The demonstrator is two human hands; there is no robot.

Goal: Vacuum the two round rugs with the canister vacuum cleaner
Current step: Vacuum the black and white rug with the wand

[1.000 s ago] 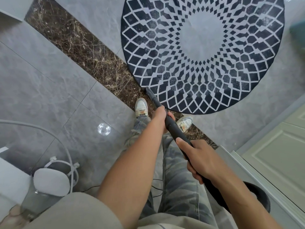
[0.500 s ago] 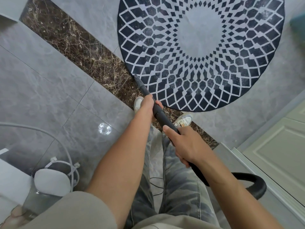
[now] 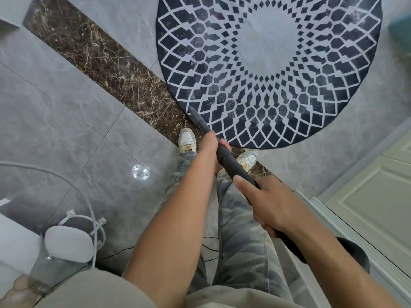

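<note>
A round rug (image 3: 278,70) with a dark blue and pale grey diamond pattern lies on the floor ahead of me. A black vacuum wand (image 3: 231,162) slants from lower right up to its tip at the rug's near left edge. My left hand (image 3: 208,147) is shut on the wand further down towards the tip. My right hand (image 3: 264,203) is shut on it nearer my body. The black hose (image 3: 353,252) curves away behind my right forearm. The canister and a second rug are out of view.
A white stool (image 3: 69,243) with looped cord stands at lower left beside a glass tabletop edge (image 3: 51,272). A pale green door and threshold (image 3: 373,196) run along the right. A thin black cable (image 3: 209,247) lies behind my legs. My feet (image 3: 186,140) stand on a brown marble strip.
The wand went forward along the rug's left edge, then came back a little. Both hands moved with it and kept their grip.
</note>
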